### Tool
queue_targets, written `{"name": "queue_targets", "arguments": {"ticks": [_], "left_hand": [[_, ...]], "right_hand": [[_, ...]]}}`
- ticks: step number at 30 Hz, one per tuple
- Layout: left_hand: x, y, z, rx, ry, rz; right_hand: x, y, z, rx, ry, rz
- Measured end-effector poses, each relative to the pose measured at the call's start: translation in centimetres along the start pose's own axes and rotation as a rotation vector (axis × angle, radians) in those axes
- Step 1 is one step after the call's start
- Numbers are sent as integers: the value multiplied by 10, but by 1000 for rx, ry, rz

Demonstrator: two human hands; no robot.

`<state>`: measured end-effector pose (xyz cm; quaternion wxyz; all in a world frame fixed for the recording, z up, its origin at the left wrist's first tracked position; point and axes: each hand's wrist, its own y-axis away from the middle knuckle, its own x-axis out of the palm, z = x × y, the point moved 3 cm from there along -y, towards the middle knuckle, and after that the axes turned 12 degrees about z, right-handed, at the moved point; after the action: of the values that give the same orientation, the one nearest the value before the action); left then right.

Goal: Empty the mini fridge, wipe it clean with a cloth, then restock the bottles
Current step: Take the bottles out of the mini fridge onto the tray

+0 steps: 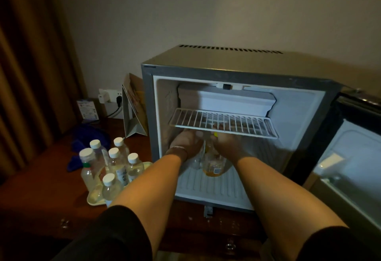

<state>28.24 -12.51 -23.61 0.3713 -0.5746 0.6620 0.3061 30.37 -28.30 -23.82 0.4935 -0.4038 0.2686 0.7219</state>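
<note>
The mini fridge stands open on a dark wooden desk, its door swung to the right. Both my hands reach into the lower compartment under the white wire shelf. My left hand grips a clear bottle. My right hand grips an orange-drink bottle. The two bottles are side by side, just above the ribbed fridge floor. Left of the fridge, several clear white-capped bottles stand on a pale tray. A blue cloth lies behind them.
A folded card stand leans beside the fridge's left wall. A small card and a wall socket with plugs sit at the back left. Brown curtains hang at far left. Drawer knobs show on the desk front.
</note>
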Motion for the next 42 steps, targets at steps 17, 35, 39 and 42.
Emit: {"name": "queue_targets", "arguments": {"ticks": [17,35,39,42], "left_hand": [[-15,107,-15,-262,-49,221],[-136,251,64,-258,52,41],[-161,275,87,-280,70,53],[-177,290,109,-332,28,35]], "right_hand": [[10,78,71,73,229,331],[26,118,251,-110,236,407],[51,126,291,-163,309,468],[70,126,315,-193,301,520]]}}
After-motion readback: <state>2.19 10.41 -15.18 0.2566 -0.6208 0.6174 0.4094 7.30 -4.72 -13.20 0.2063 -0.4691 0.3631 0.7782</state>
